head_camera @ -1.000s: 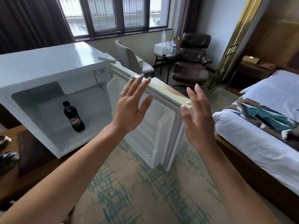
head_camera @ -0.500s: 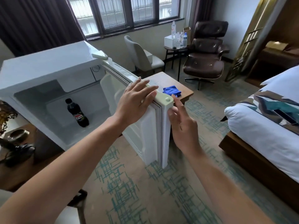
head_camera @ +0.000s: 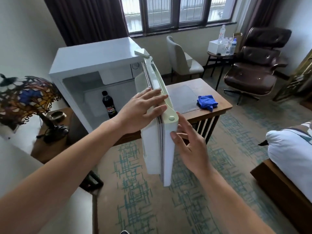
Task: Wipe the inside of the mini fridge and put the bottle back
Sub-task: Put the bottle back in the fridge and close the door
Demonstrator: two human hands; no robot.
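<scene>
Door open, both hands on its free edge.

Compared with half a second ago, the view sits higher and the desk (head_camera: 217,105) behind the door shows more fully; the left hand (head_camera: 140,112) stays flat on the top edge of the fridge door (head_camera: 166,152), fingers straight, grasping nothing; the right hand (head_camera: 189,146) remains at the door's outer face, fingers relaxed, thumb tip touching the edge. Count: one mini fridge (head_camera: 94,58); one bottle (head_camera: 108,105) upright on its floor toward the back; one blue cloth (head_camera: 206,102) near the desk's right edge.
</scene>
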